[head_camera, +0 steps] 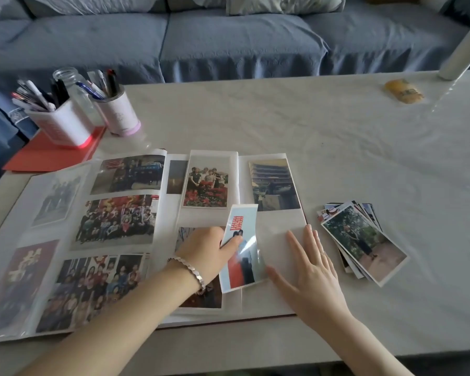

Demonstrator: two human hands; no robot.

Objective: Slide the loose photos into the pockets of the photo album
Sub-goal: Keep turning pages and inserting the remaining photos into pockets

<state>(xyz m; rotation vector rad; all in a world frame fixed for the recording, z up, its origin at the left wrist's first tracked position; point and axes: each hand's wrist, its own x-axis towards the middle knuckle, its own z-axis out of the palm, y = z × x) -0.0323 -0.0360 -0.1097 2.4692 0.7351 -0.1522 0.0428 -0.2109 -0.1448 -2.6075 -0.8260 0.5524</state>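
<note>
The photo album (pixel 276 222) lies open on the table, its left page full of pictures and its right page holding three filled pockets. My left hand (pixel 206 246) pinches a curled photo (pixel 243 248) with red characters on a pale blue ground, held over the middle of the right page. My right hand (pixel 307 263) lies flat with straight fingers on the bare lower right pocket, just right of that photo. A fanned stack of loose photos (pixel 364 241) sits on the table right of the album.
Two white pen holders (pixel 65 123) full of pens and a glass jar (pixel 68 77) stand at the back left on a red folder (pixel 49 154). A yellow packet (pixel 403 90) and a white roll (pixel 463 47) sit far right. A blue sofa (pixel 228 42) runs behind the table.
</note>
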